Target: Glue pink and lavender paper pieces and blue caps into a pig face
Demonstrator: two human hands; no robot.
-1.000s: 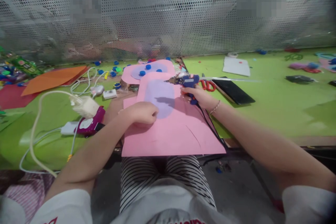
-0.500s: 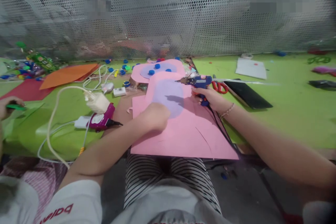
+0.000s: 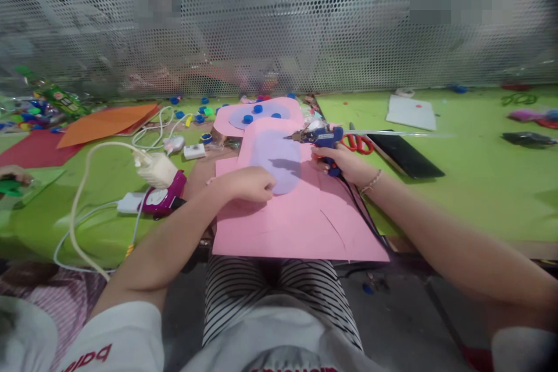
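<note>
My right hand is wrapped round a blue hot glue gun, a long clear glue stick poking out of its back. The gun's nozzle points left, over the upper part of a lilac paper oval. That oval lies on a pink paper shape, on top of a larger pink sheet. With fingers curled closed, my left hand rests at the lower left edge of the oval; what it holds, if anything, is hidden. Behind lies another pink piece with a lilac oval and blue bottle caps.
Red-handled scissors and a black phone lie to the right. A purple power strip with a white plug and cables is at left. Another person's hand holds something green. A perforated metal panel stands behind.
My left hand has shifted slightly left and up, to the edge of the lilac oval. The glue gun stays over the oval's upper part. The view has moved a little.
</note>
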